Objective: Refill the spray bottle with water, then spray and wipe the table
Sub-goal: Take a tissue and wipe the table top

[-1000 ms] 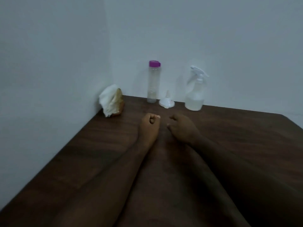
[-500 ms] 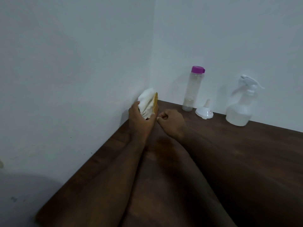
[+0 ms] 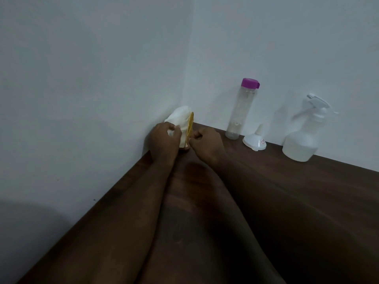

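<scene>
Corner of a dark wooden counter (image 3: pixel 320 203) against pale walls (image 3: pixel 86 83). The left hand (image 3: pixel 164 141) grips a bunched white cloth (image 3: pixel 180 117) that stands in the corner, backed by a thin yellow edge (image 3: pixel 191 124). The right hand (image 3: pixel 207 144) lies just beside that edge, fingers curled; whether it pinches the edge cannot be told. Along the rear wall, from left: a clear water bottle (image 3: pixel 239 113) with a purple cap, upright; a white funnel (image 3: pixel 255 140), mouth down; the spray bottle (image 3: pixel 303 141), upright, partly filled, well apart from both hands.

Cloth (image 3: pixel 181 119) underside — behind the hands (image 3: pixel 164 143)
</scene>
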The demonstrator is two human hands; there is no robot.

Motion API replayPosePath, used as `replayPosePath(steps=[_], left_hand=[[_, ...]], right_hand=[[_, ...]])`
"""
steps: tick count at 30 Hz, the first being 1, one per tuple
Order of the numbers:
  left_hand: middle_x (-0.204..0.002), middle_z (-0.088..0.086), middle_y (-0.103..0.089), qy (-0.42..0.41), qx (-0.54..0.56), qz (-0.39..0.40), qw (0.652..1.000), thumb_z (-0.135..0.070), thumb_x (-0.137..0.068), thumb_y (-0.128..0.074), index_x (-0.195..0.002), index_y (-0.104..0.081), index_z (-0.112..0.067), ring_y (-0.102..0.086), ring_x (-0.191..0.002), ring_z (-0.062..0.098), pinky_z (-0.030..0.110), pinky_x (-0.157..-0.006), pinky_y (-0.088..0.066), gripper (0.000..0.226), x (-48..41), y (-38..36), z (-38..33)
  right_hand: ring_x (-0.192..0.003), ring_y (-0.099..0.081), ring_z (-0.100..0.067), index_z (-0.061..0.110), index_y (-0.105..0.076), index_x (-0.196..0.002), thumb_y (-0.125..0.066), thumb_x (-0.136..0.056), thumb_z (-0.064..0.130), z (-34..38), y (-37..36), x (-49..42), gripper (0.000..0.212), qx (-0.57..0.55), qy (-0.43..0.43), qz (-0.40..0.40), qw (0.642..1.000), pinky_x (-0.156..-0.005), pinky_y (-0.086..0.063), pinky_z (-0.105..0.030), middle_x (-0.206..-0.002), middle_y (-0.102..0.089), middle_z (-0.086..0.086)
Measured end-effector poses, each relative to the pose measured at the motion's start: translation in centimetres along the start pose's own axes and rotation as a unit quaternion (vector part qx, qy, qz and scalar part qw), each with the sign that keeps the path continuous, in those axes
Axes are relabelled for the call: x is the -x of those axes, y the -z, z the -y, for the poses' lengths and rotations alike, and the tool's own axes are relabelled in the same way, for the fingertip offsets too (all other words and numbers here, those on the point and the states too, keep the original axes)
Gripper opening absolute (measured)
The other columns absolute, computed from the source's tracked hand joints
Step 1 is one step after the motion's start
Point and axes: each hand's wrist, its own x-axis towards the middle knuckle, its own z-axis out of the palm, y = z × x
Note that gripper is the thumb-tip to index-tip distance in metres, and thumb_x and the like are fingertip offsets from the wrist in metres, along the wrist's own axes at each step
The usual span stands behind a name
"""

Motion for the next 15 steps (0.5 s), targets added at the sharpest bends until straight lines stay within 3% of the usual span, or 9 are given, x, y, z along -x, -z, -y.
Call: replayPosePath(steps=[4, 10, 15], left_hand=[[-0.067, 0.003, -0.066, 0.064, 0.071, -0.002, 0.995, -0.025, -0.086, -0.066, -0.071, -0.069, -0.004, -0.056, -0.062, 0.012, 0.023, -0.058, -0.037, 0.027, -0.6, 0.0, 0.7], [-0.064, 0.003, -0.067, 0.137, 0.142, 0.04, 0.98, -0.029, -0.084, -0.069, -0.071, -0.072, -0.004, -0.06, -0.059, 0.015, 0.028, -0.058, -0.048, 0.028, -1.0, -0.2, 1.4], [-0.061, 0.0, -0.065, 0.144, 0.155, 0.046, 0.976, -0.026, -0.086, -0.069, -0.072, -0.073, -0.003, -0.057, -0.058, 0.011, 0.024, -0.058, -0.046, 0.028, -0.9, 0.0, 1.0]], right_hand=[[-0.074, -0.066, -0.016, 0.014, -0.069, -0.072, -0.066, -0.085, 0.019, 0.4, -0.8, -0.4, 0.015, -0.013, -0.005, 0.001, 1.0, -0.068, -0.05, -0.028, -0.075, -0.071, -0.001], [-0.071, -0.069, -0.018, 0.012, -0.072, -0.073, -0.068, -0.087, 0.032, 1.3, -2.1, -0.7, 0.025, -0.031, -0.009, 0.005, 0.999, -0.07, -0.054, -0.031, -0.072, -0.073, -0.004], [-0.077, -0.07, -0.027, 0.005, -0.074, -0.081, -0.062, -0.091, 0.032, 1.6, -3.0, -1.0, 0.031, -0.025, -0.026, 0.006, 0.999, -0.077, -0.056, -0.04, -0.08, -0.073, -0.012]])
